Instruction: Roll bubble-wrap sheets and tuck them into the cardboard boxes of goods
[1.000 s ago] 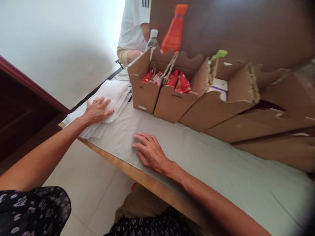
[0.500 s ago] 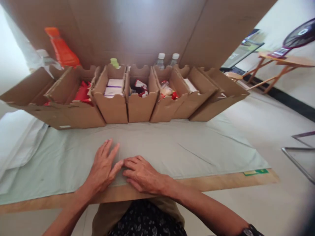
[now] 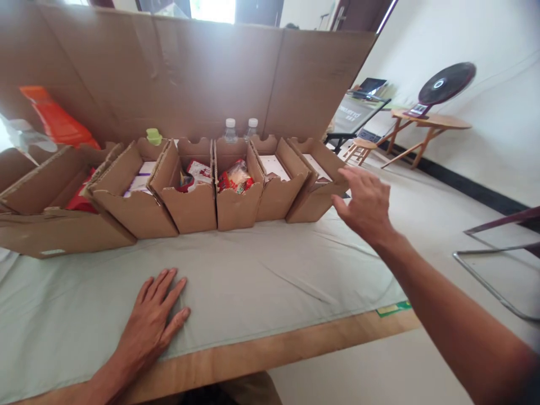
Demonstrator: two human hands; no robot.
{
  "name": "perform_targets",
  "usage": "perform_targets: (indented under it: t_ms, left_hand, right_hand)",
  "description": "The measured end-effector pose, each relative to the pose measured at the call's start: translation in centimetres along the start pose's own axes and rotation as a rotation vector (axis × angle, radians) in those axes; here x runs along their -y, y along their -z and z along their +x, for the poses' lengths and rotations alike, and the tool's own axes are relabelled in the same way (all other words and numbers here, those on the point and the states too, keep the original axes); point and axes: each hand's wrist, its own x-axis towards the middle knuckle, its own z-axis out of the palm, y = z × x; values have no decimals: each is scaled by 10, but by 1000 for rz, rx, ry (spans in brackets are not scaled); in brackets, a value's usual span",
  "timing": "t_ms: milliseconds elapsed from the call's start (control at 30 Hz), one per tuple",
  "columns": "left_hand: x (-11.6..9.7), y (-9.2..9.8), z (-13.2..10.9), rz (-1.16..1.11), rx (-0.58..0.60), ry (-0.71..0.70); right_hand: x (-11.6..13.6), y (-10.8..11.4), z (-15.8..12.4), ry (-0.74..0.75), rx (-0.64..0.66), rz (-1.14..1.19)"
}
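Observation:
My left hand (image 3: 152,323) lies flat and open on the pale green cloth (image 3: 261,281) near the table's front edge, holding nothing. My right hand (image 3: 365,205) is raised in the air at the right, fingers loosely apart and empty, close to the rightmost cardboard bin (image 3: 314,197). A row of open cardboard bins (image 3: 189,205) stands across the cloth. They hold red packets (image 3: 82,194), white boxes (image 3: 274,166) and wrapped snacks (image 3: 236,177).
A tall cardboard wall (image 3: 202,79) stands behind the bins, with an orange bottle (image 3: 57,121), a green cap (image 3: 154,136) and two water bottles (image 3: 240,129) in front of it. A wooden table edge (image 3: 270,354) runs along the front. A fan (image 3: 445,84) on a wooden table and a metal frame (image 3: 493,281) stand at right.
My right hand lifted off the cloth and moved up and right toward the rightmost bin. My left hand slid left and stayed flat. The view tilted up and right.

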Motion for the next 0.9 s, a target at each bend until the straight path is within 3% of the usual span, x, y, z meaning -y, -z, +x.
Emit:
perform_targets:
  t_ms: [100,200,500,700,800,900]
  left_hand:
    - [-1,1,1,3,2,12]
    - [-1,3,1,0,13,17]
    - [-3,7,2,-19,2,44]
    - [-4,7,2,-73,-13,88]
    - [-5,7,1,-109,-21,115]
    - [-6,8,2,-135,-24,137]
  right_hand:
    - [-4,1,35,-4,207,-142]
    - [5,8,49,70,415,-284]
    - [35,53,34,143,671,-446]
    - [94,85,17,179,949,-426]
    - [131,86,21,318,957,-234]
    - [173,76,29,365,897,-46]
